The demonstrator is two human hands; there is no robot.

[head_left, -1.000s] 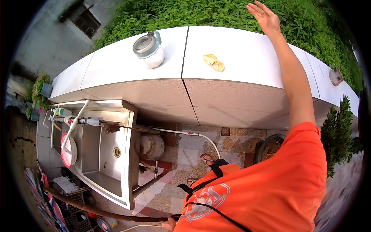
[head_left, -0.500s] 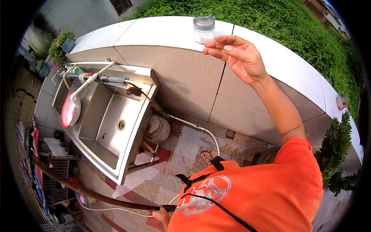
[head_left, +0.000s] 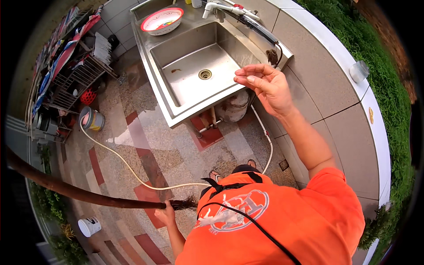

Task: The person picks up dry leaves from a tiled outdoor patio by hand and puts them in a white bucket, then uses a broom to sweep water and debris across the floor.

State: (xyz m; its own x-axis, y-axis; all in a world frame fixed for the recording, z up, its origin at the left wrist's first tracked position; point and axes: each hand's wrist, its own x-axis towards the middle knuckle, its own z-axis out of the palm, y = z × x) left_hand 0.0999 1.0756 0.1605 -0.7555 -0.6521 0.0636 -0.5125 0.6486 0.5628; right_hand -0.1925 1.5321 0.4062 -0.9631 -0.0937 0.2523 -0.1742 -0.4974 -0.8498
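Note:
My left hand (head_left: 164, 215) is closed on a long brown wooden pole (head_left: 90, 197) near its dark bristly end (head_left: 184, 204), beside my orange shirt. The pole stretches away to the left edge. My right hand (head_left: 269, 90) is raised by the right front of a steel sink (head_left: 184, 86), fingers loosely curved, with nothing visible in them. The basin has a drain (head_left: 205, 74); a white enamel bowl with red rim (head_left: 162, 22) stands on its drainboard. White pipes (head_left: 213, 7) and a dark grey tube (head_left: 254, 28) run along the back.
A glass jar (head_left: 359, 72) and a small yellow object (head_left: 371, 115) sit on the white-topped wall. A metal rack (head_left: 75, 84) is at upper left. A bucket (head_left: 92, 119), white pail (head_left: 89, 226) and pale hose (head_left: 150, 186) lie about the tiled floor. A grey cylinder (head_left: 232, 106) stands under the sink.
The view has turned, bringing more floor and the rack into sight. My right hand has come down from high over the greenery toward the sink. My left hand keeps hold of the pole.

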